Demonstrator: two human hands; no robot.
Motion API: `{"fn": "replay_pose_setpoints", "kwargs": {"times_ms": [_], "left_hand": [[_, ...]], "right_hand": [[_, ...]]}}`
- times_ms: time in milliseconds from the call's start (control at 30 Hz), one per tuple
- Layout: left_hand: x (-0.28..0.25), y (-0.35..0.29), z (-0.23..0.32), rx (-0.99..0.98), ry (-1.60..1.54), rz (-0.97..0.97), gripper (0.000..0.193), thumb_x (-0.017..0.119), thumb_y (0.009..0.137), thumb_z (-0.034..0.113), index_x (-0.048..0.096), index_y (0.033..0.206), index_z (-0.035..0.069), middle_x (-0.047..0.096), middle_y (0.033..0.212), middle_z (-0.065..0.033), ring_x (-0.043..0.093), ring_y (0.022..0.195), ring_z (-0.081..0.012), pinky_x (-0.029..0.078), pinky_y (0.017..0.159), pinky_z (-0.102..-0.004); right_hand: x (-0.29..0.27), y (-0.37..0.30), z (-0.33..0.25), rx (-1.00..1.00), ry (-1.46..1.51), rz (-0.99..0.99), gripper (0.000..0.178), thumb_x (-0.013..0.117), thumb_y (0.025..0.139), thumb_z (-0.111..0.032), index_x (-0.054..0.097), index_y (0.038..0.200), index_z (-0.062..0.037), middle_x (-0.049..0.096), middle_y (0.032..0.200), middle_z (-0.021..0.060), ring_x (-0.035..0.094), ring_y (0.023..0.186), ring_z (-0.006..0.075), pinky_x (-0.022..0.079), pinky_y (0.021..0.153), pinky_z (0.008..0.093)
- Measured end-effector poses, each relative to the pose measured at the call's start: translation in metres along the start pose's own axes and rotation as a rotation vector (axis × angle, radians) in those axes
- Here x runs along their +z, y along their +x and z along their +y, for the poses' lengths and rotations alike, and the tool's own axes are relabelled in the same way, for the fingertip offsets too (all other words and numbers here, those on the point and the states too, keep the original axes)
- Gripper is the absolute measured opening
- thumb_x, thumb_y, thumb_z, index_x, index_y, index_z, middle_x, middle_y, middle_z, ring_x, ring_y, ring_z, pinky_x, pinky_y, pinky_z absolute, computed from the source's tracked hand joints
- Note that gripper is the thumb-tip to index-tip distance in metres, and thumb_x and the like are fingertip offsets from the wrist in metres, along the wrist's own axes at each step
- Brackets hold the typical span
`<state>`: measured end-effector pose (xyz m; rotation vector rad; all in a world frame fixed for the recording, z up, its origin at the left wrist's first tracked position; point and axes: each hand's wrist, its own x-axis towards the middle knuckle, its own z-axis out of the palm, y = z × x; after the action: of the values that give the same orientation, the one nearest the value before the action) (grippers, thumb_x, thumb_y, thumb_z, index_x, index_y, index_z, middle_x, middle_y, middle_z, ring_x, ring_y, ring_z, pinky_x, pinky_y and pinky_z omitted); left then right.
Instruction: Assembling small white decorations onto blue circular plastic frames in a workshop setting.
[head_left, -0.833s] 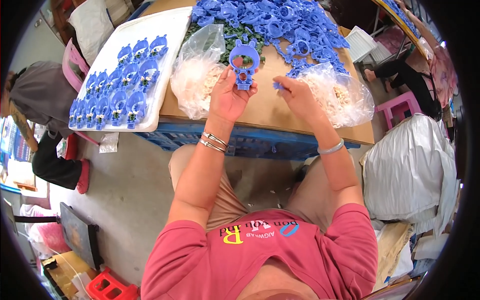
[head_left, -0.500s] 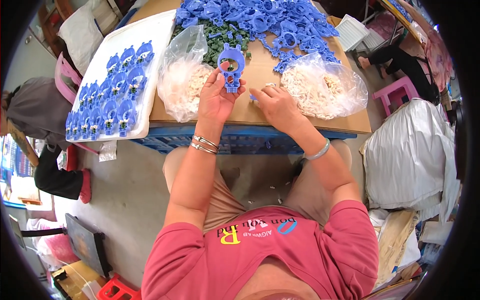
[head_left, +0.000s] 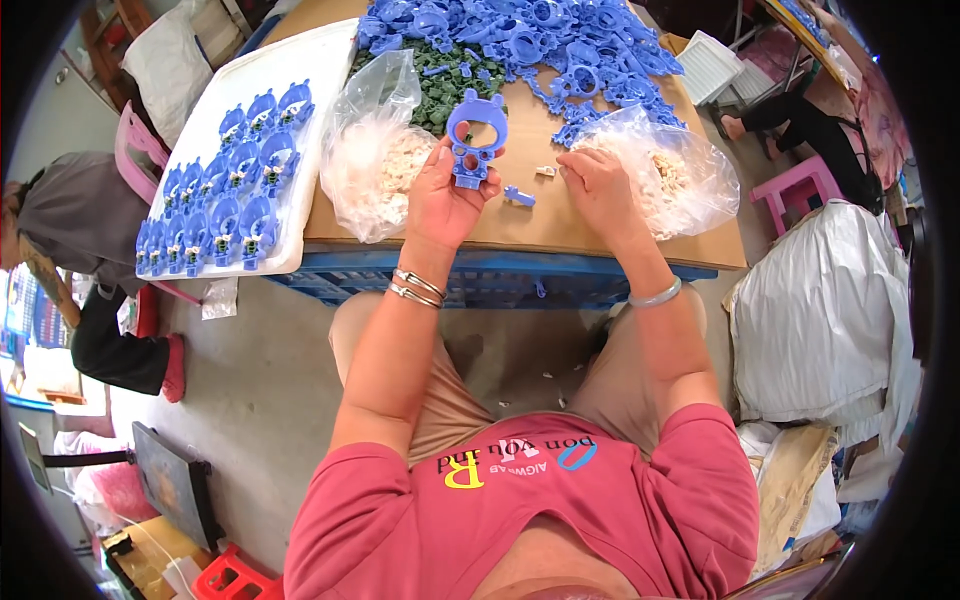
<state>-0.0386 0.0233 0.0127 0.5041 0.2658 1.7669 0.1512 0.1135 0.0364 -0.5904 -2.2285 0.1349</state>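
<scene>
My left hand is closed around a blue plastic bear-shaped frame, held upright above the table; it has two ears, a large round opening and smaller holes below. My right hand has its fingers curled together beside a clear bag of small white parts; anything between the fingertips is hidden. On the cardboard tabletop between my hands lie a small blue piece and a small white piece.
Another clear bag of pale parts stands left of my left hand. Behind are piles of dark green pieces and blue parts. A white tray at left carries rows of blue figures. A pink stool stands at right.
My right hand has moved right, off the small blue piece, which now lies on the table, to the edge of the right bag. My left hand still holds the blue frame.
</scene>
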Motion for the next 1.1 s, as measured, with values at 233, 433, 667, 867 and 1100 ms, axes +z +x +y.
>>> {"fn": "replay_pose_setpoints", "kwargs": {"times_ms": [233, 433, 667, 867, 1100], "left_hand": [[0.002, -0.001, -0.003, -0.044, -0.002, -0.074, 0.033, 0.033, 0.092, 0.023, 0.04, 0.12, 0.007, 0.054, 0.1, -0.0257, 0.057, 0.067, -0.0283, 0.046, 0.057, -0.0342], [-0.002, -0.003, -0.002, -0.042, 0.047, -0.101, 0.034, 0.04, 0.089, 0.025, 0.043, 0.118, 0.008, 0.052, 0.105, -0.0277, 0.056, 0.069, -0.0255, 0.044, 0.063, -0.0337], [0.0, -0.004, 0.0, -0.035, 0.003, -0.046, 0.031, 0.035, 0.091, 0.02, 0.042, 0.117, 0.006, 0.057, 0.097, -0.0223, 0.058, 0.067, -0.028, 0.046, 0.058, -0.0355], [0.0, -0.002, 0.002, -0.007, 0.015, -0.015, 0.029, 0.038, 0.09, 0.019, 0.044, 0.115, 0.006, 0.058, 0.094, -0.0188, 0.059, 0.069, -0.0274, 0.047, 0.06, -0.0361], [-0.008, 0.002, 0.009, 0.132, -0.035, 0.159, 0.029, 0.039, 0.089, 0.02, 0.045, 0.113, 0.005, 0.057, 0.095, -0.0187, 0.058, 0.071, -0.0287, 0.047, 0.062, -0.0377]], "right_hand": [[0.013, -0.004, -0.008, -0.061, -0.095, -0.129, 0.018, 0.053, 0.07, -0.004, 0.059, 0.087, -0.0056, 0.06, 0.086, 0.008, 0.053, 0.084, 0.0251, 0.04, 0.074, 0.0358], [0.015, -0.004, -0.013, -0.068, -0.195, -0.252, 0.022, 0.054, 0.07, -0.003, 0.058, 0.091, -0.0077, 0.058, 0.09, 0.0069, 0.052, 0.085, 0.0247, 0.038, 0.078, 0.0362], [0.018, -0.005, -0.007, -0.032, -0.228, -0.207, 0.018, 0.054, 0.068, -0.004, 0.059, 0.085, -0.0087, 0.057, 0.082, 0.0056, 0.052, 0.084, 0.0243, 0.039, 0.077, 0.0358], [0.017, -0.004, -0.007, -0.057, -0.085, -0.143, 0.018, 0.055, 0.07, -0.003, 0.059, 0.086, -0.0067, 0.057, 0.086, 0.0077, 0.052, 0.084, 0.0262, 0.039, 0.076, 0.0363], [0.023, 0.004, -0.015, -0.058, -0.052, -0.152, 0.015, 0.053, 0.071, -0.004, 0.06, 0.084, -0.0074, 0.057, 0.084, 0.008, 0.053, 0.084, 0.0258, 0.04, 0.076, 0.0368]]}}
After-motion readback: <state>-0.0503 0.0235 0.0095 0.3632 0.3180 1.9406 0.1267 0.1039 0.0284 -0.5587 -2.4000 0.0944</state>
